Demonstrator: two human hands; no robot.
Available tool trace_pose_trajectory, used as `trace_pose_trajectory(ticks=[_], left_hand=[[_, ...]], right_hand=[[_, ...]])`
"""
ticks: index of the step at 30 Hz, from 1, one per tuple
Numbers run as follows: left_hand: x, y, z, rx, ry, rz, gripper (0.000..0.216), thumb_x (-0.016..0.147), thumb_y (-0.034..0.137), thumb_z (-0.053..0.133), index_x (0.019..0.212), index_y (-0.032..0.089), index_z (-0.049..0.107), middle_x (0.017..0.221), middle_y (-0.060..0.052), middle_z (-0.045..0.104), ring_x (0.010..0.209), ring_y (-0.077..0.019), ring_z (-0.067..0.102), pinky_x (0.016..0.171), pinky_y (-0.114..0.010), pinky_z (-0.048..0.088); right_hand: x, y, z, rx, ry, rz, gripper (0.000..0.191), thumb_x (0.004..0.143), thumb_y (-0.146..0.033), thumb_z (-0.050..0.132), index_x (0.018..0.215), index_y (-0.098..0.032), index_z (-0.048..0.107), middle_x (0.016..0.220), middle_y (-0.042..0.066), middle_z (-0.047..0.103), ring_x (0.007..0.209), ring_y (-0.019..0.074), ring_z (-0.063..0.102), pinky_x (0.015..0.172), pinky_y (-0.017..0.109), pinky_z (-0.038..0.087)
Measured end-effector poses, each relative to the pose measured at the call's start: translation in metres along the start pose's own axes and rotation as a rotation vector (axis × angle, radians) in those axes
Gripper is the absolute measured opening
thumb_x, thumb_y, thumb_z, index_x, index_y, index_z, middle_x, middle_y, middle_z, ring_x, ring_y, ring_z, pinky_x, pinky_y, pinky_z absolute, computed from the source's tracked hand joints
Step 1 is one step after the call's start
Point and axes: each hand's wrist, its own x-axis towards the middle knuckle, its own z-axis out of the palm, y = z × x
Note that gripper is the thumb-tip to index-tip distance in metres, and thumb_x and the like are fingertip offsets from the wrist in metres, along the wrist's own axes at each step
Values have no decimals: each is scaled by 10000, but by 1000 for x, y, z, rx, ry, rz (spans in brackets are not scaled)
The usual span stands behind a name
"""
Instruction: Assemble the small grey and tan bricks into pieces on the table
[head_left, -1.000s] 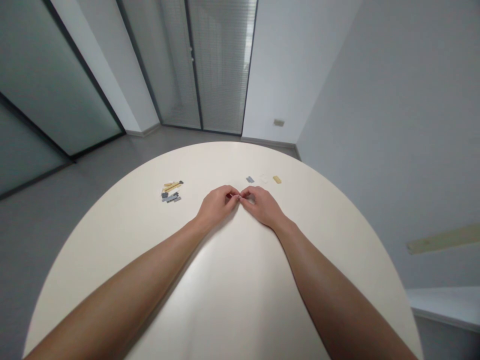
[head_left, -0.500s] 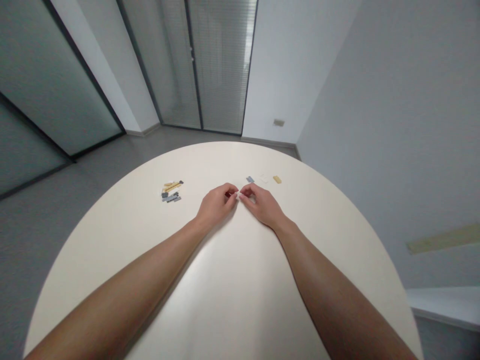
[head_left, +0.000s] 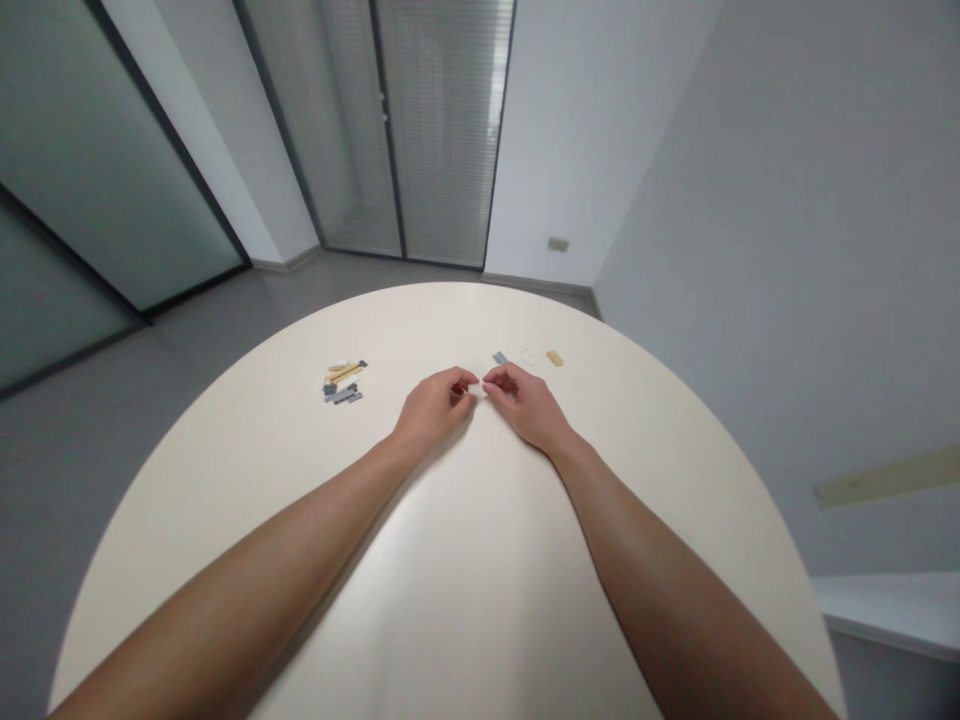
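Plastic building plates [head_left: 343,384] lie in a small loose heap left of centre on the round desk [head_left: 450,600], nearer its far edge than its near one. Long tan strips [head_left: 345,373] in the heap slant with their long axes rising to the right, and grey plates [head_left: 343,396] lie just below them at a similar angle. Right of centre, a short row sits toward the far edge: a grey plate [head_left: 499,357], a white tile [head_left: 528,356] and a tan tile [head_left: 554,358], its long axis nearly level across the desk. The left hand [head_left: 433,410] and right hand [head_left: 525,407] are half closed, close together between the heap and the row, with their fingertips [head_left: 471,390] almost meeting. Whether they grip anything small there, I cannot tell.
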Motion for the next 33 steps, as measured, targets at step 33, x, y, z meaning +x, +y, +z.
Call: trace_pose_trajectory(ticks=[33], left_hand=[[0,-3,1,-33,32,6,212,915,265,575,1095,211,672,1013,-57,753,854,-188,671,796,-337,508]], right_hand=[[0,2,-1,5,-4,16,151,895,-256,649,1038,-212,672,936,37,739,853,171,684,825,340,527]])
